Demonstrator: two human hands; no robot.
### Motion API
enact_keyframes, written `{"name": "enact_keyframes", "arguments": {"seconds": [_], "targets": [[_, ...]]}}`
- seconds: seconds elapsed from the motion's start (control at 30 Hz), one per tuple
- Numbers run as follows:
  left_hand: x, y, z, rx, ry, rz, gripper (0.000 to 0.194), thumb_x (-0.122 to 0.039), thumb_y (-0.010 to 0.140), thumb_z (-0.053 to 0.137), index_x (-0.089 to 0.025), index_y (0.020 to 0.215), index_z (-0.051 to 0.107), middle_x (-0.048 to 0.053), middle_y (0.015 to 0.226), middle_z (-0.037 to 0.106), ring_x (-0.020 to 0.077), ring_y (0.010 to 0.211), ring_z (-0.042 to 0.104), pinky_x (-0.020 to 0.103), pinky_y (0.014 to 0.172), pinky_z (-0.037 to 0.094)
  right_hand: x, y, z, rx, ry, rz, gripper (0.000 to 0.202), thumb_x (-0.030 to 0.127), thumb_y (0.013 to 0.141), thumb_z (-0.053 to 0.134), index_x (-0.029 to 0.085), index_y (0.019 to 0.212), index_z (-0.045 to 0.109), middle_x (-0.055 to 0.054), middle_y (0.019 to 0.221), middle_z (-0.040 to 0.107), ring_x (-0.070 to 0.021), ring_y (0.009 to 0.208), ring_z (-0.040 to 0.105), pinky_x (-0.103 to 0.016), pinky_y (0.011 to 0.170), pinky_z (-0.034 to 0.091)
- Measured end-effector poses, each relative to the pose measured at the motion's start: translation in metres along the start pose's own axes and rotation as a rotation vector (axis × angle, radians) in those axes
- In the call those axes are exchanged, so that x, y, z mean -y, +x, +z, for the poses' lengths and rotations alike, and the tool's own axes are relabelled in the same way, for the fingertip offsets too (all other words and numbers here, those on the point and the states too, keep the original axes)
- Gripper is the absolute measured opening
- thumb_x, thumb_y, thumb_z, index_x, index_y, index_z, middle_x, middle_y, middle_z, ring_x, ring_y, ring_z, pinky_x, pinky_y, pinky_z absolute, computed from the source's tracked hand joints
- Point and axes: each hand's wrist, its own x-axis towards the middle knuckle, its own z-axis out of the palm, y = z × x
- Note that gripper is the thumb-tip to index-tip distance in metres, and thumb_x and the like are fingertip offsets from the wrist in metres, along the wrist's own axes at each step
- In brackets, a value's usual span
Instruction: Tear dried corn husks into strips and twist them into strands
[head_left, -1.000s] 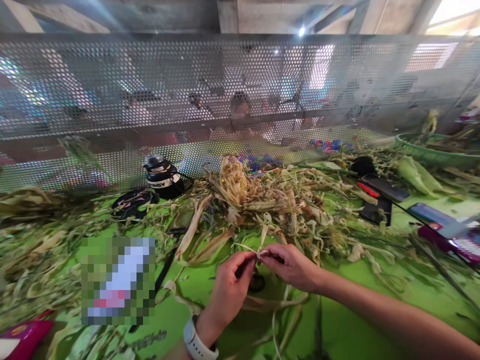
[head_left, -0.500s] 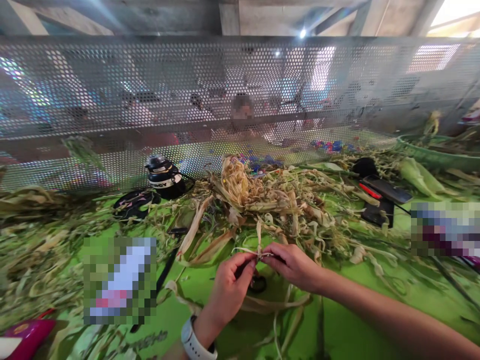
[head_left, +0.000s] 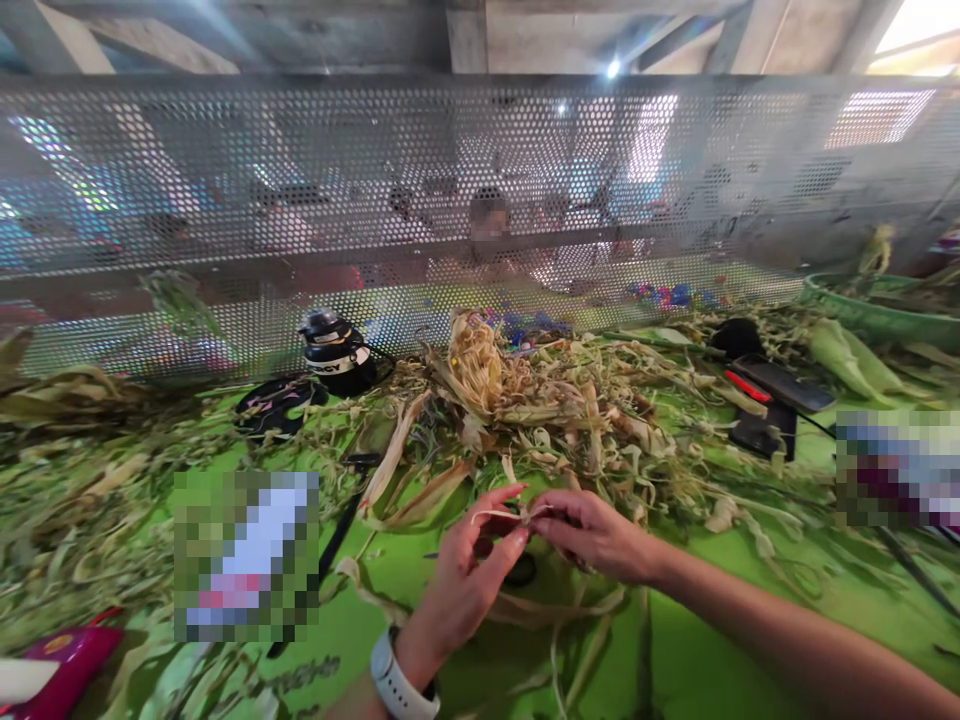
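Observation:
Both hands meet over the green table [head_left: 420, 610], at a thin strip of dried corn husk [head_left: 508, 467]. My right hand [head_left: 604, 537] pinches the strip at a small knot-like spot. My left hand [head_left: 469, 575], with a white watch [head_left: 401, 680] on its wrist, touches the same spot with its thumb; its index finger is lifted and a pale end of husk lies across the fingers. Under the hands shows a black loop, likely a scissors handle [head_left: 523, 571]. Longer husk strips [head_left: 555, 608] lie below. The fingertips partly hide the knot.
A heap of dried husks [head_left: 555, 400] lies ahead, before a perforated metal screen [head_left: 420, 150] with people behind it. A black jug [head_left: 337, 355] stands left of the heap. Phones [head_left: 780, 380] and a green basket [head_left: 885, 315] are at right. A magenta glue gun [head_left: 71, 655] lies front left.
My left index finger has lifted away from the thumb, opening the left grip somewhat. My right hand stays pinched at the strip. The view has shifted slightly.

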Motion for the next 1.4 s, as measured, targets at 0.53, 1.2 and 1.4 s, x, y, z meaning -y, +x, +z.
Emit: {"name": "enact_keyframes", "arguments": {"seconds": [0.53, 1.2, 1.4], "targets": [[0.002, 0.007, 0.007, -0.061, -0.411, -0.244, 0.031, -0.039, 0.073, 0.066, -0.014, 0.090, 0.060, 0.000, 0.066, 0.063, 0.0120, 0.055, 0.059, 0.023, 0.055, 0.047, -0.004, 0.000, 0.004, -0.157, -0.044, -0.077, 0.018, 0.032, 0.086, 0.047, 0.015, 0.081, 0.052, 0.004, 0.064, 0.044, -0.0087, 0.057, 0.039, -0.020, 0.051, 0.033], [0.007, 0.003, 0.008, 0.272, -0.212, -0.183, 0.033, -0.045, 0.070, 0.067, -0.013, 0.074, 0.062, -0.003, 0.058, 0.053, 0.0068, 0.050, 0.045, 0.019, 0.049, 0.037, 0.005, -0.007, 0.002, -0.160, -0.292, -0.292, 0.033, 0.040, 0.088, 0.046, 0.018, 0.108, 0.060, -0.010, 0.114, 0.055, -0.0217, 0.105, 0.049, -0.039, 0.091, 0.039], [0.008, 0.001, 0.008, 0.326, -0.163, -0.157, 0.032, -0.044, 0.076, 0.062, -0.013, 0.065, 0.062, -0.002, 0.053, 0.053, 0.0070, 0.047, 0.044, 0.020, 0.048, 0.036, -0.002, -0.003, 0.011, -0.203, -0.102, -0.416, 0.020, 0.033, 0.085, 0.057, 0.025, 0.098, 0.071, -0.008, 0.116, 0.061, -0.0208, 0.114, 0.049, -0.040, 0.096, 0.039]]}}
